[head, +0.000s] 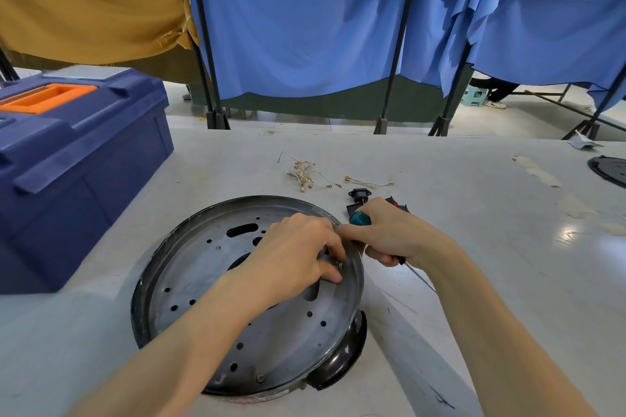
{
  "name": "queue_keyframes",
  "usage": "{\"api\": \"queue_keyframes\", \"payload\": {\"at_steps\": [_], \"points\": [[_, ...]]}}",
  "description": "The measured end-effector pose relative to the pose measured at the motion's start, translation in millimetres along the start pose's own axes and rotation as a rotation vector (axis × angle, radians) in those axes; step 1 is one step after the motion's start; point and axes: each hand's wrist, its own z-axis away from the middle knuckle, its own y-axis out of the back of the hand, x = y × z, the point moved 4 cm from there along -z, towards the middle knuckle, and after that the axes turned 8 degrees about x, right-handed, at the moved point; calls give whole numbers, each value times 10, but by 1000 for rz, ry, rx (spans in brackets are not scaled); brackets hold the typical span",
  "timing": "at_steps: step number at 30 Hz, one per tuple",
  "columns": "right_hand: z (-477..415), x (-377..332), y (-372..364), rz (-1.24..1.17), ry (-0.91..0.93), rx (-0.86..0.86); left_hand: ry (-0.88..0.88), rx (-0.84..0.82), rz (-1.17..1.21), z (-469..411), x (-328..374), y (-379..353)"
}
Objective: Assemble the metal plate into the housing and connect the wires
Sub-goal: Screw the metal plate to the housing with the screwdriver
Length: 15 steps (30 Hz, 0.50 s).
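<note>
Metal plate (203, 281): one, perforated, seated flat in the dark housing (342, 366); both lie on the bench (474, 247) near its front edge, centre.
Left hand (298, 254): reaches across the plate and pinches a small fastener (337, 262) at the plate's right rim, apparently to start it in its hole.
Right hand (389, 234): clenched round one teal-handled screwdriver (360, 218), tip pointing away from the plate; judged parked until the fastener is seated.
Wires (306, 174): one loose bundle with brass terminals, toward the far edge, unconnected; exact count unreadable.
Power socket (359, 194): one, black, just beyond the right hand.
Toolbox (78, 162): one, blue, lid down, at the left edge.
</note>
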Motion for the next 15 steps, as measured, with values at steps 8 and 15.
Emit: {"api": "queue_keyframes", "payload": {"at_steps": [8, 15], "points": [[20, -21, 8, 7, -1, -5, 6, -46, 42, -10, -18, -25], [18, -18, -21, 8, -24, 20, -56, -169, 124, -19, -34, -16]]}}
